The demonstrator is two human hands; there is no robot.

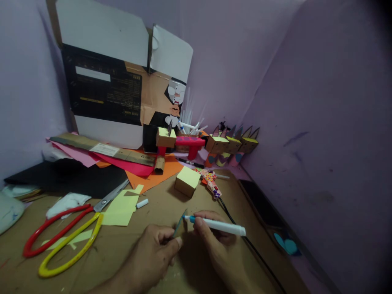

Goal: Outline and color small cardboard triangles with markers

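My left hand pinches a small, thin blue-grey piece of card between thumb and fingers, seen nearly edge-on. In my right hand is a white marker with a blue tip end, its tip against or very near the card. A loose white cap lies just beyond, beside a sheet of pale yellow paper. Farther off stands a small cardboard box with a yellow top. What is drawn on the card is too small to tell.
Large scissors with red and yellow handles lie at left. A patterned glue gun trails a black cord along the right. Behind are cardboard-headed figures, a pink tape-gun-like object and an upright opened carton.
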